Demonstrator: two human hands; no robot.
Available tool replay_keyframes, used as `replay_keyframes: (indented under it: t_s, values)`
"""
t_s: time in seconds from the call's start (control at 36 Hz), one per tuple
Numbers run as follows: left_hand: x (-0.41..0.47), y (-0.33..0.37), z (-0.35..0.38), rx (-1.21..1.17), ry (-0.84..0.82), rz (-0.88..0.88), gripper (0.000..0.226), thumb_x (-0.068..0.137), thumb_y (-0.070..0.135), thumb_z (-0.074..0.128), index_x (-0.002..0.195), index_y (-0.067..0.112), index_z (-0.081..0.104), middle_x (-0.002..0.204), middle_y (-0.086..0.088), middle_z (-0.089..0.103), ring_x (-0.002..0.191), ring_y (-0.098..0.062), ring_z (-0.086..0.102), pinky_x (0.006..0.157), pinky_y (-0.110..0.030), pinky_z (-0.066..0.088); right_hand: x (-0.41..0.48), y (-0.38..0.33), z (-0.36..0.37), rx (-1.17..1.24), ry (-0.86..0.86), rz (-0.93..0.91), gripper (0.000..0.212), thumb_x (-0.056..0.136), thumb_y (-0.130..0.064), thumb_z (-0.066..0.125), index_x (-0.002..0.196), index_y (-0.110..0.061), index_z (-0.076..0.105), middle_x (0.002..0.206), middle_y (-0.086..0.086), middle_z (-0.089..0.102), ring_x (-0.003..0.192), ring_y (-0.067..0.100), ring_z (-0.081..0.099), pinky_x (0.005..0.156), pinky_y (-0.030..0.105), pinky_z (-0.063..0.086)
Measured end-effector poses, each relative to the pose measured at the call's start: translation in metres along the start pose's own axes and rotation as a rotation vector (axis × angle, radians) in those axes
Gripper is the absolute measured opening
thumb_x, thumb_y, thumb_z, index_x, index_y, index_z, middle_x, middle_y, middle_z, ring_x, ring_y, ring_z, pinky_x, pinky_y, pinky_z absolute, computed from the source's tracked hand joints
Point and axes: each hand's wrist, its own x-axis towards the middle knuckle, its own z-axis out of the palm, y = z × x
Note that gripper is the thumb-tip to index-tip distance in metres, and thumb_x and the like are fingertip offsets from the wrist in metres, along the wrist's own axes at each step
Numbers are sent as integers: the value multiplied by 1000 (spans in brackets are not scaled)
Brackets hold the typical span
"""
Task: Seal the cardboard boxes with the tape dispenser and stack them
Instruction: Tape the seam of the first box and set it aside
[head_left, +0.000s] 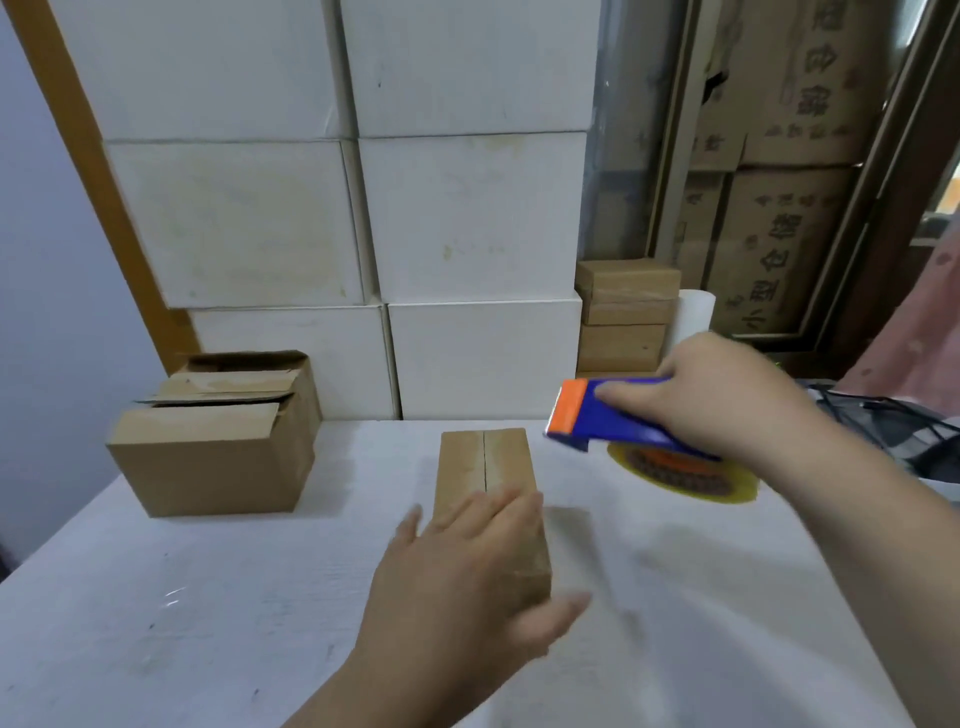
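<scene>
A small brown cardboard box (483, 462) lies in the middle of the white table (182, 597), its two top flaps closed with a bare seam down the centre. My left hand (462, 577) rests flat over the box's near end, fingers spread and blurred. My right hand (722, 395) grips a blue tape dispenser (602, 415) with an orange front and a yellowish tape roll below it. The dispenser hangs above the table, to the right of the box's far end and apart from it.
A larger brown box (218, 447) with loose open flaps stands at the table's back left. A stack of small brown boxes (623, 317) sits at the back right beside a white roll (693, 317). White cartons (467, 218) form a wall behind.
</scene>
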Motion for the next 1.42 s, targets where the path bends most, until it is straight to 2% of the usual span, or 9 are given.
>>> replay_keyframes:
  t_s: [0.06,0.14,0.22,0.28,0.56,0.78,1.08,1.25,1.42]
  values:
    - [11,-1,-20,-239,166,-96,61,82,78,43,135,52,56,146,39,48,137,15,39,125,-39,19,10,7,-12,203,-7,3,77,77,-76,69,68,0,73,59,22,59,56,26,55,55,33,36]
    - [47,-5,-52,-932,373,-402,24,95,51,62,108,35,75,115,20,72,111,3,64,96,-26,47,19,6,-18,513,-101,-45,76,76,-78,70,74,-3,77,71,23,71,58,23,60,61,35,44]
    - [81,-8,-76,-1697,8,-745,55,91,57,68,121,10,72,108,-7,65,94,-19,64,81,-35,54,24,-2,-15,742,-294,-79,55,80,-66,71,77,-12,80,74,10,80,60,18,71,68,34,56]
    - [92,-8,-79,-1893,-237,-756,76,86,64,70,126,0,65,99,-11,63,85,-21,61,75,-33,55,28,-4,-10,812,-376,-94,54,76,-64,71,90,-13,82,85,11,83,70,23,75,75,38,60]
    - [103,-9,-60,-1821,-153,-707,15,104,12,54,106,-1,63,72,-6,57,56,-9,47,46,-17,44,39,1,9,761,-460,-175,57,76,-64,66,100,-14,80,90,5,84,81,27,81,78,39,63]
    - [111,-19,-57,-827,67,-500,44,105,37,58,79,2,65,55,4,61,58,-19,49,59,-29,48,47,-3,9,645,-472,-230,61,70,-70,67,93,-17,83,87,2,83,82,23,80,71,30,61]
    - [107,-69,-51,-659,73,-564,44,105,36,57,89,-1,74,71,-1,66,64,-21,53,65,-32,49,72,40,4,498,-508,-184,71,70,-75,72,88,-7,83,90,21,79,76,31,73,78,38,55]
    - [106,-76,-31,-538,59,-582,42,104,37,54,81,7,73,78,-19,72,63,-25,52,60,-33,46,77,49,13,402,-533,-172,64,71,-75,70,83,-14,84,81,8,81,80,29,78,80,39,59]
    - [105,-71,-23,-419,67,-547,29,101,29,53,75,16,58,68,-8,46,58,-20,36,44,-22,29,81,49,18,365,-532,-143,67,69,-77,70,82,-12,83,80,8,81,78,26,78,72,34,57]
